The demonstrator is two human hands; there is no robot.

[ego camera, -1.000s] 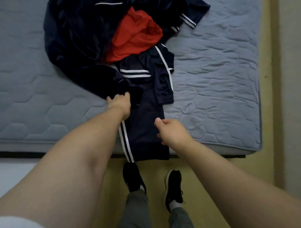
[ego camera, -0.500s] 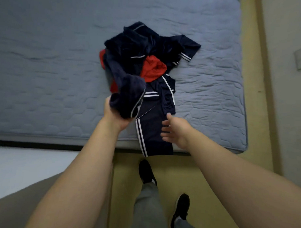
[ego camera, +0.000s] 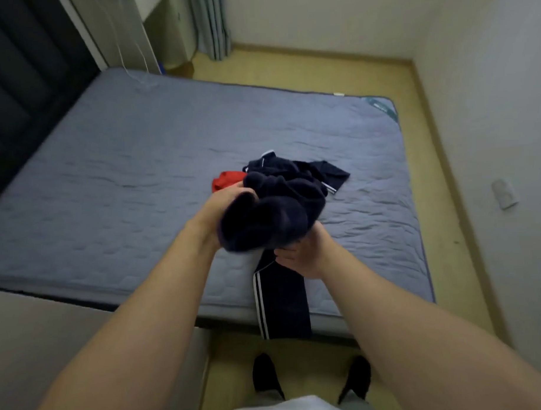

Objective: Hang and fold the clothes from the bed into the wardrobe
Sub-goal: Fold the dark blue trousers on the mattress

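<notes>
From the head camera I look down at the bed (ego camera: 124,185), whose grey-blue quilted mattress fills the middle of the view. My left grip (ego camera: 229,203) is wrapped over the top and left side of a dark fleece garment (ego camera: 270,223), fingers curled into the cloth, and holds the bunched bundle up above the mattress near its front edge. My right grip (ego camera: 304,252) is under the bundle's lower right side, palm turned up and thumb against the fleece. The picture is too blurred for me to tell whether its fingers close on the cloth or only support it.

Just below my right grip, the striped trousers (ego camera: 281,299) lie flat across the front of the mattress, one leg with white side stripes hanging over the edge toward the floor (ego camera: 319,71). Behind the bundle, a navy jacket (ego camera: 317,171) with white trim lies crumpled on the bed, and a red garment (ego camera: 227,179) shows just beside it on the left.

My black shoes (ego camera: 264,373) stand on the floor at the foot of the frame. A dark headboard (ego camera: 19,78) is at the left and a curtain (ego camera: 210,23) hangs in the far corner.
</notes>
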